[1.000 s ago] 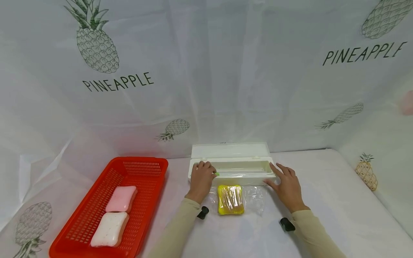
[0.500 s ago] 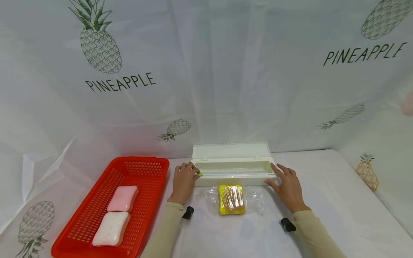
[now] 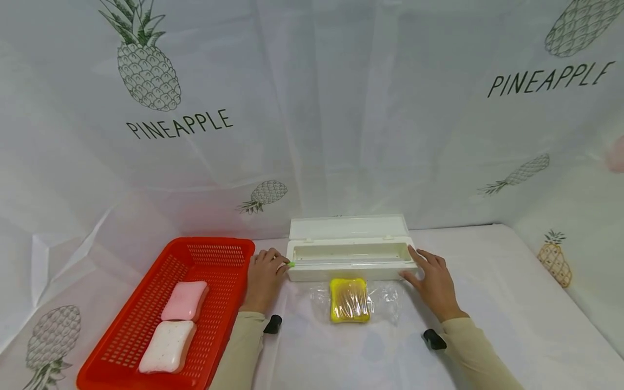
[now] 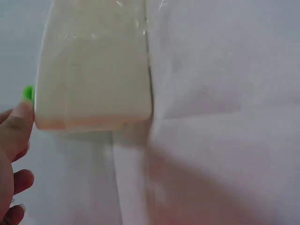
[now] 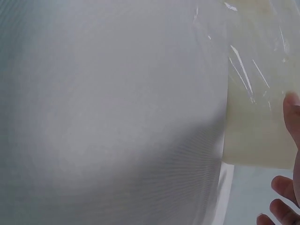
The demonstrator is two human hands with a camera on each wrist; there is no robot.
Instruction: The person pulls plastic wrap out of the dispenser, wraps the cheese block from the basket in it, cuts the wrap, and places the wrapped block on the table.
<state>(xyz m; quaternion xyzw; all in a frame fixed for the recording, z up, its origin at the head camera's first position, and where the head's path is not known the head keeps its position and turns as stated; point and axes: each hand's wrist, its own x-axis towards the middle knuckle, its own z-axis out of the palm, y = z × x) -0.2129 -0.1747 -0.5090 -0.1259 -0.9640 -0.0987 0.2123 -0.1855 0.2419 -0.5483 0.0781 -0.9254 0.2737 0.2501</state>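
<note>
A long white cling film dispenser [image 3: 346,274] stands in the middle of the table with its lid [image 3: 347,227] raised at the back. At its left end my left hand [image 3: 264,281] pinches a small green slide cutter [image 3: 291,264]; the left wrist view shows the thumb against this green piece [image 4: 28,93]. My right hand [image 3: 434,283] holds the dispenser's right end, thumb on the front wall and index finger at the top corner. Just in front lies a yellow bread-slice-shaped block [image 3: 350,301] under clear film [image 3: 384,301], which spreads out on both sides of it.
On the left stands a red perforated basket [image 3: 229,303] holding a pink block [image 3: 184,300] and a white block [image 3: 167,346], both bread-slice-shaped. Behind the dispenser rises a white curtain [image 3: 341,135] printed with pineapples. A white cloth [image 3: 487,281] covers the table.
My left hand has slid the green cutter leftward along the dispenser's front edge to its left end. The right hand keeps its place, and the yellow block lies where it was.
</note>
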